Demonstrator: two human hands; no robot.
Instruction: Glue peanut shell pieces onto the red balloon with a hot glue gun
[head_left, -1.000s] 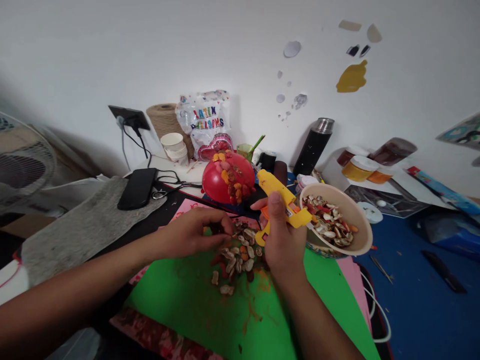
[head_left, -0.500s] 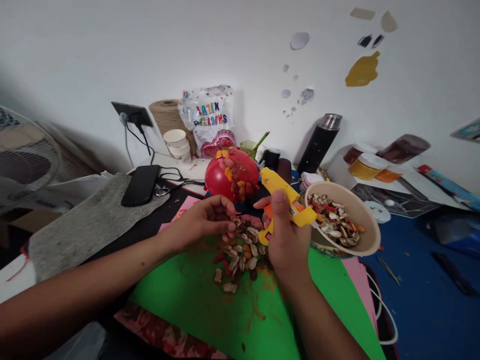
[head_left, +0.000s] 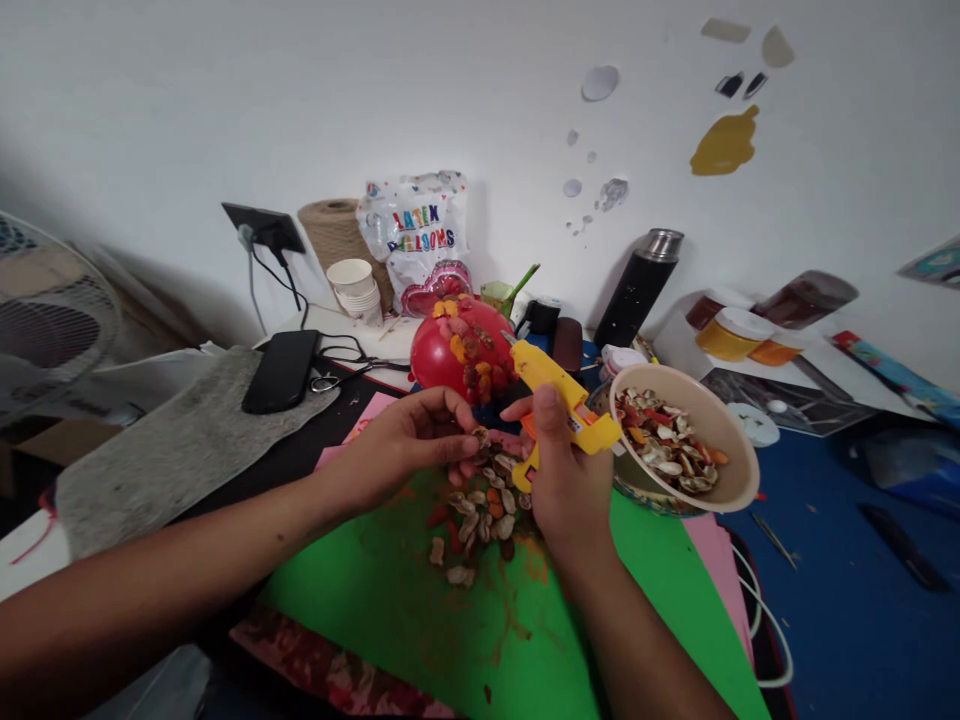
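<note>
My right hand (head_left: 566, 480) grips a yellow glue gun (head_left: 559, 390), its nozzle pointing up-left toward a red balloon (head_left: 450, 355) partly covered with painted shell pieces. My left hand (head_left: 409, 440) pinches a small shell piece (head_left: 480, 438) just left of the gun. Below both hands a pile of shells (head_left: 480, 510) lies on a green sheet (head_left: 450, 630). A beige bowl (head_left: 739, 485) holding more coloured shells sits right of the gun.
Behind the balloon stand a balloon packet (head_left: 416, 235), a twine roll (head_left: 330, 235), paper cups (head_left: 356, 285) and a black flask (head_left: 637, 285). A phone (head_left: 281, 370) and scissors (head_left: 345, 370) lie left. Paint jars (head_left: 731, 335) stand right; a fan (head_left: 45, 320) is far left.
My left hand has lifted from the shell pile with a piece pinched in its fingers and moved toward the glue gun. The gun's nozzle has tipped slightly toward the balloon.
</note>
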